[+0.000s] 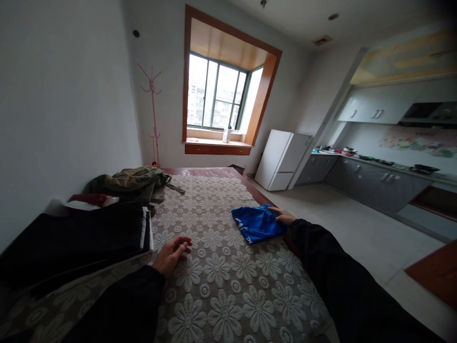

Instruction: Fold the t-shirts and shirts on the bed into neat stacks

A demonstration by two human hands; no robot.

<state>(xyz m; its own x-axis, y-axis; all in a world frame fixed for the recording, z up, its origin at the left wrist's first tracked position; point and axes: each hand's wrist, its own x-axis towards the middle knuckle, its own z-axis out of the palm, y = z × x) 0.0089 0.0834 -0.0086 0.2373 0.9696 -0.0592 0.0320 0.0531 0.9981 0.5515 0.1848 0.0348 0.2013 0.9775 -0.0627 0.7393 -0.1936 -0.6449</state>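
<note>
Blue folded cloth [255, 226], long axis left to right, right hand [284, 217] touching

Home interior, white fridge [280, 159], kitchen cabinets [373, 183], coat stand [153, 105]

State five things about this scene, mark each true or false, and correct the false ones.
1. The right hand touches the blue cloth. True.
2. The left hand grips the blue cloth. False: nothing shows in its grasp; it is over the floral tablecloth, apart from that cloth.
3. The green backpack lies beyond the black cloth. True.
4. In the picture, the white fridge stands left of the window. False: it stands to the right.
5. A bottle stands on the window sill. True.
</note>
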